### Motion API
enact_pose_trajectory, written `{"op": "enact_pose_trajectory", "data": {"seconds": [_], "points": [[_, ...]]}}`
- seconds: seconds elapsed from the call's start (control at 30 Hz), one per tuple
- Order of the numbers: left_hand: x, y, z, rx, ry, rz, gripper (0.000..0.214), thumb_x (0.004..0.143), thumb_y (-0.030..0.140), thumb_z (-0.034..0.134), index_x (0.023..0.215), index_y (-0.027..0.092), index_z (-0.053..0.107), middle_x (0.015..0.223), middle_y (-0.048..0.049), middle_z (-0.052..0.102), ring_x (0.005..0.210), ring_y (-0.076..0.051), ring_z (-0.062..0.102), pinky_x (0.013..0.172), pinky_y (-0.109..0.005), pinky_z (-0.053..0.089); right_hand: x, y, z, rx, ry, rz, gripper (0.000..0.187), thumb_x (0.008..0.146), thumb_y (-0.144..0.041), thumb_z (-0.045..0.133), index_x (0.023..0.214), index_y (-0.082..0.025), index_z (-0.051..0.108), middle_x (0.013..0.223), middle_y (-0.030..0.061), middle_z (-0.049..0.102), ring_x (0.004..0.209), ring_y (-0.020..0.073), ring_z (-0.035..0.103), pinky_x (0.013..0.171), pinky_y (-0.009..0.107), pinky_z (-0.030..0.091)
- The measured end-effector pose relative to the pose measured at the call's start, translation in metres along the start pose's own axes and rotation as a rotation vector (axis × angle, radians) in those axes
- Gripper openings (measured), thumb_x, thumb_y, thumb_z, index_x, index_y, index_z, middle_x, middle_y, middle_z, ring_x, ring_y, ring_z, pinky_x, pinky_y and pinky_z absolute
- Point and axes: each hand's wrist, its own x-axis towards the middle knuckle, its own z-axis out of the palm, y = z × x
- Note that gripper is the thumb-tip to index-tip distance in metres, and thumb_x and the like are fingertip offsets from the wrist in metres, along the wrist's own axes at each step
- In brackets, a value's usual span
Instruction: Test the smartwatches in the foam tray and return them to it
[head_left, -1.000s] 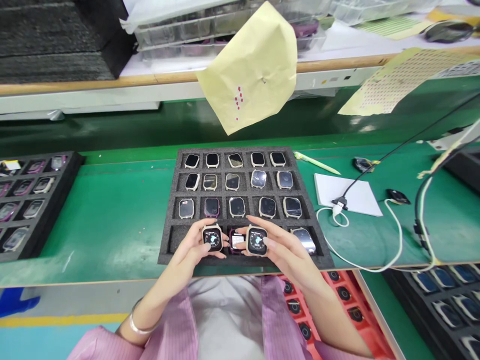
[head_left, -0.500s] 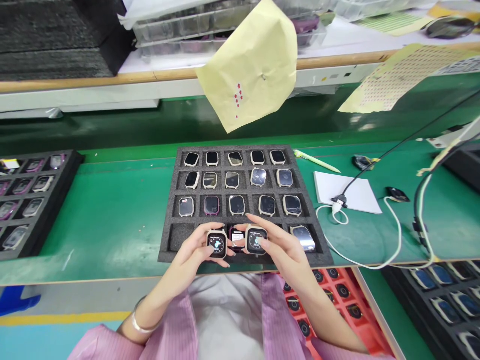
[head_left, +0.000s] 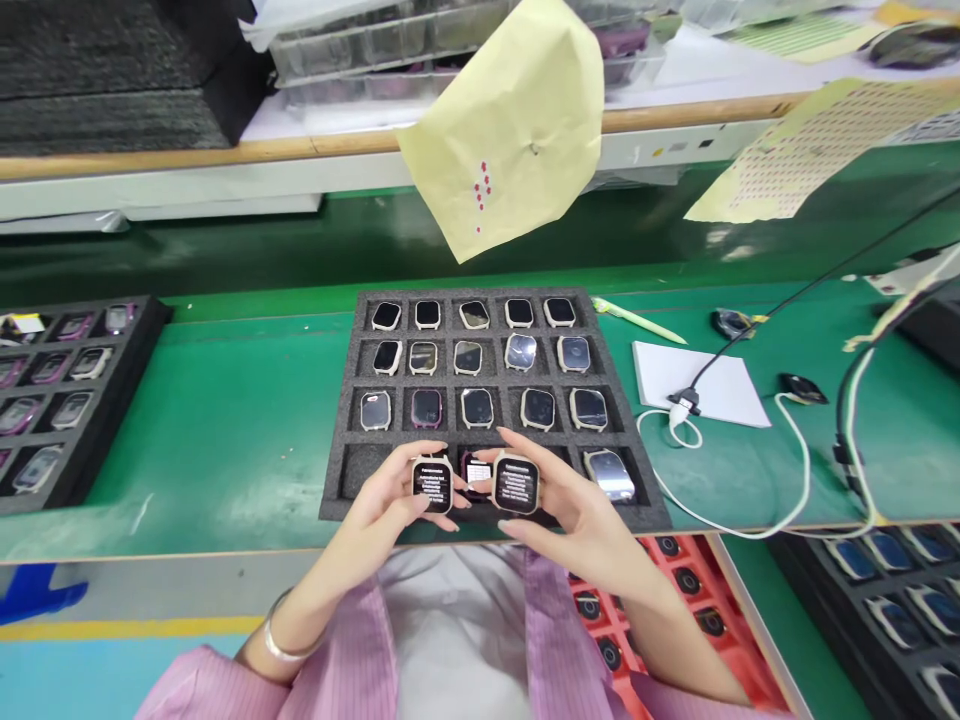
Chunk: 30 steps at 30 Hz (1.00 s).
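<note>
Fingers of left hand (head_left: 379, 500) pinch a lit watch (head_left: 433, 486), thumb on its screen. Right hand (head_left: 589, 515): fingers wrapped round a second watch (head_left: 516, 482), thumb spread clear below it. Both over front row of black foam tray (head_left: 335, 507), purple watch (head_left: 478, 472) lit between them. Three rows behind: five watches (head_left: 477, 408) each. Separate tray (head_left: 127, 385) off left: more watches (head_left: 75, 408).

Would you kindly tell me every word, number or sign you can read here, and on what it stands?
"Automatische test", apparently: left watch, in the left hand.
"Automatische test", apparently: right watch, in the right hand.
Their other lines: too small to read surely.
Lit purple-framed watch: too blurred.
Yellow sheet: red marks, no legible words.
Dotted sheet: too small.
</note>
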Motion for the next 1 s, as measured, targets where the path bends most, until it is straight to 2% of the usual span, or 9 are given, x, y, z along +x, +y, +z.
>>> {"op": "enact_pose_trajectory", "data": {"seconds": [0.1,0.23,0.33,0.5,0.63,0.7,0.77,0.87,1.0], "points": [[0.0,0.001,-0.001,-0.014,0.013,0.008,0.041,0.089,0.02,0.056,0.129,0.022,0.048,0.108,-0.0112,0.066,0.098,-0.026,0.066,0.076,-0.036,0.059,-0.006,-0.007,-0.015,-0.348,0.029,-0.003,0.055,0.088,-0.021,0.064,0.14,-0.028,0.047,0.131,0.0091,0.058,0.11,0.0281,0.063,0.095,0.044,0.053],[0.001,0.007,0.003,-0.011,0.047,-0.001,0.036,0.089,0.027,0.06,0.123,0.02,0.052,0.103,-0.0115,0.068,0.093,-0.024,0.067,0.073,-0.035,0.06,-0.005,-0.012,-0.041,-0.823,0.002,-0.128,0.044,0.085,-0.024,0.065,0.127,-0.027,0.058,0.126,0.0093,0.058,0.116,0.0313,0.055,0.1,0.048,0.046],[0.004,0.01,0.005,-0.005,0.061,-0.007,0.034,0.088,0.031,0.063,0.118,0.019,0.054,0.096,-0.0103,0.068,0.087,-0.022,0.068,0.069,-0.033,0.06,-0.001,-0.01,-0.052,-0.975,-0.016,-0.18,0.041,0.084,-0.028,0.065,0.125,-0.025,0.06,0.122,0.0113,0.055,0.112,0.0312,0.055,0.096,0.048,0.047],[0.006,0.009,0.005,0.021,0.086,0.004,0.033,0.088,0.03,0.064,0.116,0.018,0.054,0.096,-0.0097,0.068,0.084,-0.021,0.068,0.066,-0.03,0.06,-0.005,-0.006,-0.06,-1.084,-0.091,-0.168,0.051,0.088,-0.035,0.061,0.137,-0.026,0.05,0.128,0.0123,0.05,0.109,0.0304,0.054,0.091,0.048,0.048],[0.004,0.01,0.003,0.023,0.07,0.003,0.032,0.089,0.031,0.061,0.117,0.018,0.054,0.1,-0.0109,0.069,0.086,-0.022,0.068,0.068,-0.031,0.06,-0.022,-0.009,-0.072,-1.252,0.132,-0.17,0.038,0.095,-0.048,0.046,0.115,-0.019,0.062,0.114,0.0142,0.059,0.101,0.0342,0.058,0.086,0.052,0.047],[0.003,0.011,0.001,0.022,0.06,0.003,0.031,0.09,0.031,0.059,0.119,0.019,0.053,0.101,-0.011,0.068,0.089,-0.022,0.067,0.07,-0.032,0.06,-0.03,-0.007,-0.077,-1.351,0.244,-0.107,0.045,0.097,-0.052,0.035,0.103,-0.018,0.064,0.101,0.0149,0.064,0.089,0.0357,0.061,0.077,0.053,0.047],[0.002,0.01,-0.001,0.023,0.053,0.004,0.033,0.091,0.03,0.057,0.122,0.02,0.052,0.103,-0.0114,0.068,0.092,-0.023,0.067,0.071,-0.033,0.06,-0.035,-0.002,-0.078,-1.38,0.284,-0.05,0.051,0.097,-0.056,0.031,0.104,-0.017,0.062,0.098,0.0156,0.065,0.083,0.0364,0.062,0.072,0.051,0.047],[0.0,0.01,-0.006,0.06,0.056,0.029,0.038,0.09,0.027,0.059,0.126,0.021,0.049,0.108,-0.0119,0.065,0.093,-0.023,0.066,0.071,-0.033,0.059,-0.037,0.009,-0.073,-1.296,0.417,-0.018,0.053,0.094,-0.062,0.036,0.107,-0.017,0.06,0.091,0.0132,0.065,0.071,0.0301,0.063,0.063,0.043,0.048],[-0.005,0.015,-0.017,0.18,0.11,0.095,0.043,0.085,0.022,0.065,0.125,0.021,0.049,0.104,-0.0094,0.063,0.087,-0.02,0.064,0.068,-0.029,0.057,-0.034,0.017,-0.068,-1.119,0.587,0.055,0.049,0.088,-0.064,0.049,0.106,-0.02,0.062,0.067,0.0019,0.057,0.049,0.0194,0.051,0.049,0.033,0.042]]}}
